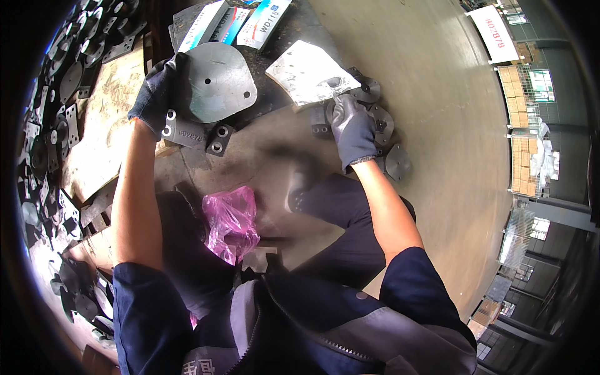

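Note:
My left hand (160,90), in a dark work glove, grips the left edge of a grey metal part with a rounded plate (220,90). Two holes show in the plate, and a dark flat bar (194,134) with ringed holes sits along its lower side. On the right, my gloved right hand (355,128) is closed, pinching the lower right corner of a white sheet (303,72). The sheet lies tilted over the edge of a dark surface. Whether it is paper or plastic, I cannot tell.
Cartons in blue and white (234,25) lie at the back. Several similar metal parts (397,161) stand beside and beyond my right hand. More parts (75,81) crowd the far left by a wooden board (103,112). A pink plastic bag (231,219) lies near my legs.

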Action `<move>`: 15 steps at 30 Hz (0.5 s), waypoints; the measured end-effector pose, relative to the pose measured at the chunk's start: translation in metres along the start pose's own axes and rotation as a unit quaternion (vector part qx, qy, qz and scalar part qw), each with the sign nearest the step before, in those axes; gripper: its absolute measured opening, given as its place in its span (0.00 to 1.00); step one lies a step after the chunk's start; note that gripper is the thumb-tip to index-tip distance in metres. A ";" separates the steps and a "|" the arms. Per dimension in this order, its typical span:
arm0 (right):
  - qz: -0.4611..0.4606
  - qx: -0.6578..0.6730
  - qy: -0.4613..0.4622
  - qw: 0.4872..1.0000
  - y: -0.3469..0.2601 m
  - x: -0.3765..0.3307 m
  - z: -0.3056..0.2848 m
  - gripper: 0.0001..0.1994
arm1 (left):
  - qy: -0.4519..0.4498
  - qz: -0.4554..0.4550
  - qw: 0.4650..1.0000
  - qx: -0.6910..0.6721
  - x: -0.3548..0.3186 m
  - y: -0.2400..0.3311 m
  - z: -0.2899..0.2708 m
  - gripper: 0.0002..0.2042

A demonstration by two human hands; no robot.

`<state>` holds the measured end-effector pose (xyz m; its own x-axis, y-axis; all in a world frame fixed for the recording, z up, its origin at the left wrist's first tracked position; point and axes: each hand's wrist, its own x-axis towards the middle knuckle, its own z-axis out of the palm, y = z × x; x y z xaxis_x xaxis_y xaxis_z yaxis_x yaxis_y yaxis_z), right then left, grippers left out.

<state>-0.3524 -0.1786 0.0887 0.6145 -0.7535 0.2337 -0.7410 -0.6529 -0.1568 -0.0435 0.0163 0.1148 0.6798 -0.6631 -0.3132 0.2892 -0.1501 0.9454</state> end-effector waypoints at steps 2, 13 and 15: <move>-0.012 0.005 0.018 1.000 -0.003 0.000 0.001 0.08 | 0.005 0.007 1.000 -0.010 0.001 -0.002 -0.002 0.16; 0.014 0.131 -0.032 0.991 -0.004 0.000 0.013 0.07 | 0.000 0.020 0.999 -0.029 0.004 -0.004 -0.002 0.17; 0.040 0.163 -0.036 0.985 -0.005 0.000 0.011 0.06 | -0.003 0.028 1.000 -0.003 0.003 -0.003 -0.002 0.17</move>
<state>-0.3460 -0.1763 0.0787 0.5845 -0.7989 0.1418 -0.6686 -0.5733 -0.4736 -0.0412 0.0166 0.1109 0.6907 -0.6749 -0.2597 0.2551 -0.1087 0.9608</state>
